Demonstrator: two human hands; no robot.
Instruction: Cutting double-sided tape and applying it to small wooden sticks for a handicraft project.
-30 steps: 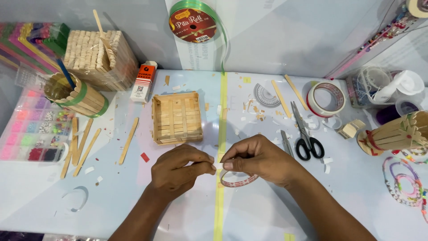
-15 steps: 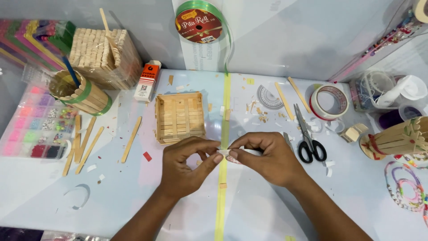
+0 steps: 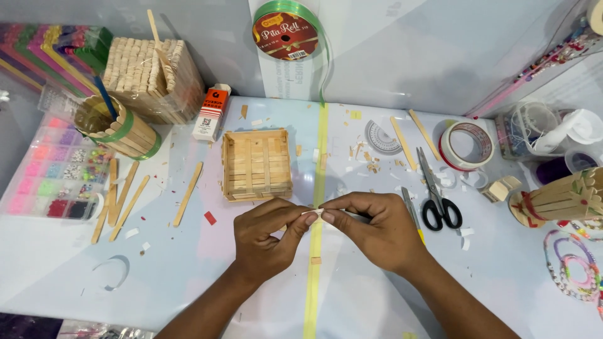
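Note:
My left hand and my right hand meet at the fingertips over the table's middle. Together they pinch a small white strip, which looks like a bit of tape; most of it is hidden by the fingers. Just beyond the hands lies a square tray of wooden craft sticks. A yellow-green tape line runs down the table under the hands.
Black-handled scissors, a craft knife and a tape roll lie to the right. Loose craft sticks, a bead box, a stick cup and a glue bottle are left. A green ribbon spool hangs behind.
Both hands have moved a little away from me, toward the stick tray, still pinched together. The small tape ring seen under my right hand one second ago is out of sight.

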